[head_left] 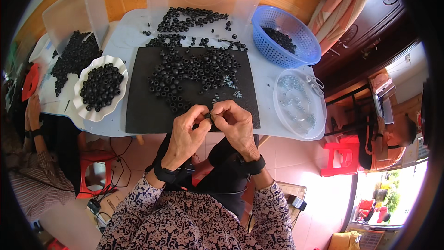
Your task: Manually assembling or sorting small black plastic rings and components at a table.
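My left hand [190, 127] and my right hand [235, 122] meet over the near edge of a black mat [138, 106]. Their fingertips pinch one small black bead-like piece [208, 116] between them, mostly covered by the fingers. Beyond the hands, a heap of round black pieces with holes [194, 71] lies on the mat. Close to my right fingertips are a few small pale, clear-looking bits [230, 82], too small to name. A dark band circles each of my wrists.
Left of the mat stands a scalloped white dish [123, 67] of black pieces. A blue basket [310, 55] and a clear round tray [321, 115] with pale bits and scissors [316, 84] are at right. Clear bins [95, 4] stand behind. One person sits left, another far right.
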Motion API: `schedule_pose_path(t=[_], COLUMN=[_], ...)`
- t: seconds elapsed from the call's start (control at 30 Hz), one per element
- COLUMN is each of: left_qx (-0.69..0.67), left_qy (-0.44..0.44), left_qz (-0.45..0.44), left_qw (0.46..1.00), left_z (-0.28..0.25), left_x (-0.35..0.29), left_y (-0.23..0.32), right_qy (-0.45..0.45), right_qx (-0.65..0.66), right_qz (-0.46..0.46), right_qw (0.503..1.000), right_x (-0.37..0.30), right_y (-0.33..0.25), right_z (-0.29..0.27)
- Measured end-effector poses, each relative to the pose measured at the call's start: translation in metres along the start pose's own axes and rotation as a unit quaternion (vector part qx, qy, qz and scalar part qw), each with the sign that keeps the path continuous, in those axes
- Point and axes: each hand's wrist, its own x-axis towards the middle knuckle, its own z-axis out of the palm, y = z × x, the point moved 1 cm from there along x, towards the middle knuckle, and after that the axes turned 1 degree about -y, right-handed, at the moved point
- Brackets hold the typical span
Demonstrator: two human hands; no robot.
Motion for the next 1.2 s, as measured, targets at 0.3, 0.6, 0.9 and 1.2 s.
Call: schedule_pose_path(t=[0.3,0.6,0.9,1.2], left_qx=[-0.009,-0.018,-0.01,-0.017], left_qy=[0.004,0.008,0.007,0.015], left_qz=[-0.003,0.027,0.017,-0.002], left_qw=[1.0,0.999,1.0,1.0], left_z=[0.001,0.0,-0.005,-0.006], left_x=[0.0,-0.003,-0.007,-0.007], left_y=[-0.005,-0.005,-0.001,-0.003], right_qy=[-0.002,0.028,-0.16,-0.042], right_qx=[-0.021,-0.014,-0.472,-0.337], right_qz=[-0.002,0.02,-0.255,-0.117], right_qw=[1.0,0.999,0.829,0.933], right_x=[-0.001,0.007,0.077,0.048], right_y=[0.0,-0.003,-0.026,-0.031], right_z=[0.0,0.005,0.011,0.007])
